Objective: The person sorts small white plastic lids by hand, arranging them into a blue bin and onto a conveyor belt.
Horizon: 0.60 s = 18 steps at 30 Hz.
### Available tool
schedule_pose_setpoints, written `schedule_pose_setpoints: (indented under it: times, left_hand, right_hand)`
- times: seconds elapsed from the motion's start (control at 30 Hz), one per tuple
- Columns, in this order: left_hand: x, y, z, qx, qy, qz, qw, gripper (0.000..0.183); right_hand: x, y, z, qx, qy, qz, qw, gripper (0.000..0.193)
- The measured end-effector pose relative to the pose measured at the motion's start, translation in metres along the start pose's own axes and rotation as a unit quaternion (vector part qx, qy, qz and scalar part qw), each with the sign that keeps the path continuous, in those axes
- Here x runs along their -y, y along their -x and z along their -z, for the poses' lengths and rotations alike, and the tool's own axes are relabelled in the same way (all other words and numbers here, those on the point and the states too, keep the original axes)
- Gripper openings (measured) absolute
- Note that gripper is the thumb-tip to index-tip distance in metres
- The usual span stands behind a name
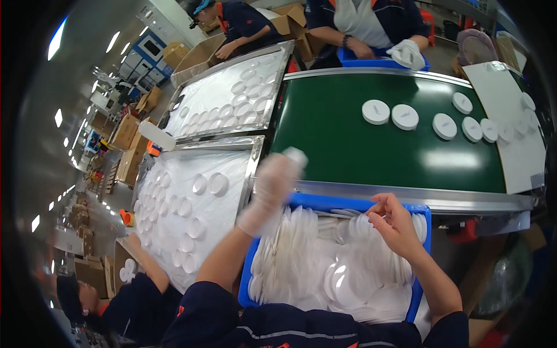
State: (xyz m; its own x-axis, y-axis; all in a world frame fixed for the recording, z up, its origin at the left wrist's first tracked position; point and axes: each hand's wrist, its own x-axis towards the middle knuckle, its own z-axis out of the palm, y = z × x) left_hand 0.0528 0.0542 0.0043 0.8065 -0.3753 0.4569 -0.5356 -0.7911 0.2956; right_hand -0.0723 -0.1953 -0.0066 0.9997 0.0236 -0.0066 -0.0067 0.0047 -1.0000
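My left hand (pixel 272 182), in a thin whitish glove, is smeared by motion at the near left corner of the green belt. Its fingers are closed on a small white round piece (pixel 296 157), whose details are blurred. Over the far right part of a blue bin (pixel 331 202) is my bare right hand (pixel 397 226), fingers half curled and thumb apart from them, with nothing plainly held. Many thin white discs (pixel 348 284) fill the bin, some standing in rows and others lying flat.
Several white round caps (pixel 405 117) lie on the green conveyor belt (pixel 331 139). To the left, two metal-edged tables (pixel 232 156) hold white round shallow pieces (pixel 218 184). Across the belt, a person handles white cloth (pixel 408 54) over another blue bin (pixel 348 60). Other people work at left.
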Motion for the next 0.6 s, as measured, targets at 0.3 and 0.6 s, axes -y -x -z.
schedule_pose_setpoints:
  times: [0.3,0.6]
  left_hand:
    - [0.209,0.049,0.004,-0.009,-0.129,0.17,0.977,0.026]
    - [0.348,0.148,0.049,0.038,-0.319,0.324,0.89,0.02]
  right_hand:
    - [0.002,0.036,0.0,0.017,0.21,0.017,0.977,0.009]
    - [-0.019,-0.004,-0.067,0.143,0.451,0.207,0.856,0.011]
